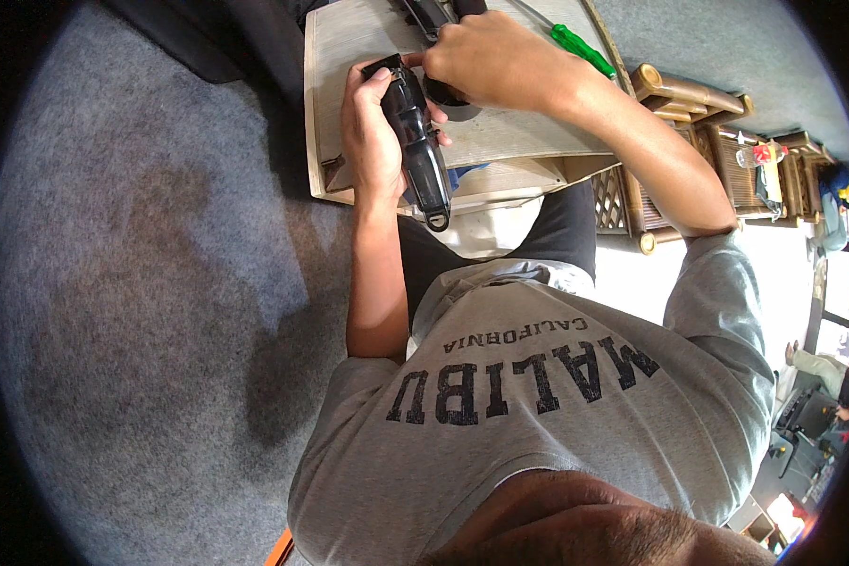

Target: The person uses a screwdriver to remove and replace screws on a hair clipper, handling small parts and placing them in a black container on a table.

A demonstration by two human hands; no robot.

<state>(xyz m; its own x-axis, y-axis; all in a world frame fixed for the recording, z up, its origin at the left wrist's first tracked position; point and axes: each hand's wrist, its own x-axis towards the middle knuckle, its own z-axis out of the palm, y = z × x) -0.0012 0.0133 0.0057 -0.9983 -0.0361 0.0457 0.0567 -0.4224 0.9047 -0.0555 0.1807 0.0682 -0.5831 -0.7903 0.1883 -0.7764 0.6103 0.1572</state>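
Currently: black clipper (pixel 413 132) in left hand (pixel 373 141)

The black clipper is positioned over the near-left part of the worktop (pixel 344 42), blade end toward the far edge; its looped tail extends past the near edge in this view. The left fingers wrap the body — thumb at the blade end. The right hand (pixel 486 61) is just beside the blade end, fingers curled; whether they grip anything cannot be determined — the hand itself blocks the view. A dark round object (pixel 459 109) sits below it, partly hidden. A green-handled screwdriver (pixel 583 51) lies near the right edge.
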